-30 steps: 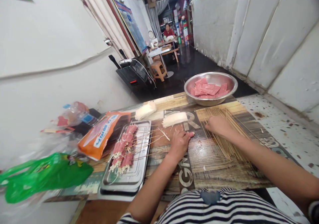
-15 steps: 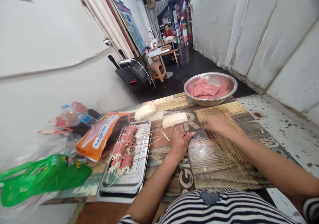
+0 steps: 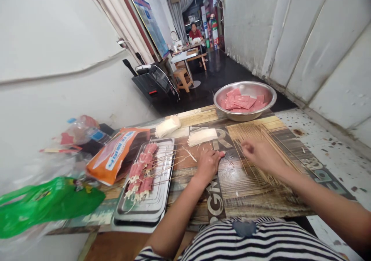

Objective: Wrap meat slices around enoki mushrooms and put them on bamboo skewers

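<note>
My left hand is closed over a rolled pink meat slice, pressing it on the wooden-patterned table; only the roll's end shows past the fingers. My right hand, fingers curled together, is over a spread of bamboo skewers; whatever it pinches is hidden. Beyond my left hand lies a bundle of enoki mushrooms, with a second enoki bundle farther left. A metal tray on the left bears several skewered meat-and-enoki rolls.
A steel bowl of flat pink meat slices stands at the table's far edge. Left of the tray are an orange packet, a green plastic bag and a clear bottle. A person sits at a distant table.
My right hand has shifted slightly right and toward me over the skewers, its fingers more curled. My left hand stays on the meat roll. The view has tilted slightly.
</note>
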The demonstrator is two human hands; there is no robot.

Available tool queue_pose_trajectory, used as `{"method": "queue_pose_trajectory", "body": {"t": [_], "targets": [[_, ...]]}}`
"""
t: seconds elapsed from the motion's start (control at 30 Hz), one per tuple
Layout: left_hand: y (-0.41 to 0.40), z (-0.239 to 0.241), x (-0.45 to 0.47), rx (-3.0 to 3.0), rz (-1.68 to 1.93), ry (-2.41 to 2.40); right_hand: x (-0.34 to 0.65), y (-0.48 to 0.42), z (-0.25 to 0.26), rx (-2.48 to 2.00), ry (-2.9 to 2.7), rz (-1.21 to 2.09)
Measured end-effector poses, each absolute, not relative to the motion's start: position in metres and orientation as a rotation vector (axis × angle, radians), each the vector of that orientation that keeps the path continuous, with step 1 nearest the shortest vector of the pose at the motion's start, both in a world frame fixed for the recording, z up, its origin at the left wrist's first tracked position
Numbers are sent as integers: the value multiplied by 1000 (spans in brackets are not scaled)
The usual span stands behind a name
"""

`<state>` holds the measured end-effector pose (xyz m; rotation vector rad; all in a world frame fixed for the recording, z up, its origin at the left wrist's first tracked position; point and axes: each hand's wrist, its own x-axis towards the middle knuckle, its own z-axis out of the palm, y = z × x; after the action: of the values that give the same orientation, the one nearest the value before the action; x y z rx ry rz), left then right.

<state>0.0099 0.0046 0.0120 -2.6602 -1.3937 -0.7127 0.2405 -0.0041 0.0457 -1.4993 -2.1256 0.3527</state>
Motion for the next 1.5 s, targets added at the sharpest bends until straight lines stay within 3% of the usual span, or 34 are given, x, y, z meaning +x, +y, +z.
{"method": "queue_pose_trajectory", "body": {"t": [0.27,1.5], "targets": [[6,12,8,-2670,-786,-1378,237,-84,8,-1300,-2323,40],[10,8,9,-2687,-704,-1449,204,-77,7,-1538,-2430,81]]}}
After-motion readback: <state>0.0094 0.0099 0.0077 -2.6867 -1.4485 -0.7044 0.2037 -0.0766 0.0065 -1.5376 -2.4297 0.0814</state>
